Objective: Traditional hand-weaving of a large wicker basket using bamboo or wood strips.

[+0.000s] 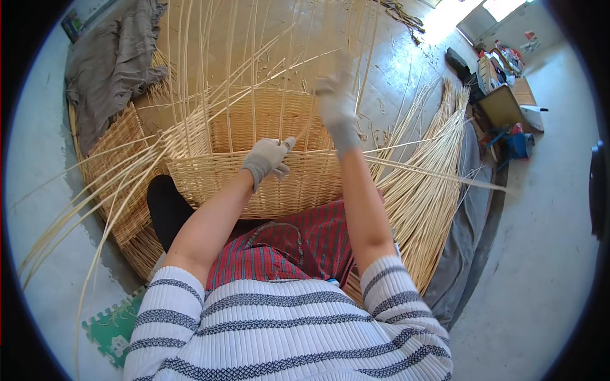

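Observation:
A half-woven wicker basket point(279, 190) stands in front of me, tall upright rods point(254, 63) rising from its walls. My left hand point(270, 157), in a pale work glove, is closed over its near rim, with the thumb along the inside and the fingers outside. My right hand point(337, 105), gloved too, is raised above the rim at the right, beside the uprights. Motion blurs its fingers, so whether they hold a rod cannot be told. Loose weaving rods point(95, 190) stick out past the basket's left corner, and others point(438, 174) past the right.
A big bundle of peeled rods point(419, 197) lies at my right on grey cloth point(467, 222). At the left are a woven wicker panel point(117, 165) and a grey cloth point(111, 70). Cut scraps litter the floor point(394, 70) beyond. Boxes and odds and ends point(508, 101) stand far right.

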`<state>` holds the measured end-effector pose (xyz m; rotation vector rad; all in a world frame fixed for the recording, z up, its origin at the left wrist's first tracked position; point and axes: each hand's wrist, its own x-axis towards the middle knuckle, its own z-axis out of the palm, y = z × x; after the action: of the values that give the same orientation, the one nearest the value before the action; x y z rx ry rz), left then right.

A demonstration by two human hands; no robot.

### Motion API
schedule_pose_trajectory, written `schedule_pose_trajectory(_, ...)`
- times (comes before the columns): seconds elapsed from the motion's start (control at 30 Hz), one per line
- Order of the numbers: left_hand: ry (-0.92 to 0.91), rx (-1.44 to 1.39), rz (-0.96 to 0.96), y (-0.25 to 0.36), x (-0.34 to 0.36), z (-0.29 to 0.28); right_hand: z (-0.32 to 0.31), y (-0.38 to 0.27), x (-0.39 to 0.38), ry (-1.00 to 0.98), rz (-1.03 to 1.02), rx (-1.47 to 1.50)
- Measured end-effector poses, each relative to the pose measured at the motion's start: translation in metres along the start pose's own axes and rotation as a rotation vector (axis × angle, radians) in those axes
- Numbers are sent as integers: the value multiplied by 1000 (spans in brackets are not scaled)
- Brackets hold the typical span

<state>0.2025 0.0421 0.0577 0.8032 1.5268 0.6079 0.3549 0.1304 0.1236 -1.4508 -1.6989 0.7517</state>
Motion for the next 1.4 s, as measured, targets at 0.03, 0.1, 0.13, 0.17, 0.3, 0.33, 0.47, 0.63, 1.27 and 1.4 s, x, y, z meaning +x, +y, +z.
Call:
schedule_pose_trajectory(0.03,15,-15,4,-1,3,-3,-17,28,-25,127,-144,471)
schedule_pose_trajectory(0.1,-48,145,64,-7,11,1,-27,102,-83,413,-53,597)
schedule_pose_trajectory(0.13,-52,140,56,-10,12,1,-33,117,-104,342,10,742)
schedule_pose_trajectory(0.17,-83,50,147,-7,12,-2,-37,125,-113,273,70,890)
schedule_pose_trajectory(0.3,491,565,495,38,-8,4,-31,91,-116,324,141,861)
schedule_pose_trajectory(0.33,510,552,504,44,-1,7,-28,78,-115,310,121,861)
schedule_pose_trajectory(0.47,531,303,454,23,11,10,-47,86,-128,364,-406,3)
schedule_pose_trajectory(0.63,376,285,923,29,-13,62,-113,138,-132,505,314,948)
schedule_pose_trajectory(1.27,-59,184,1017,-27,23,122,-122,192,-53,567,254,398)
schedule_pose_trajectory(1.4,277,1055,1170,-27,18,123,-136,155,-73,501,190,903)
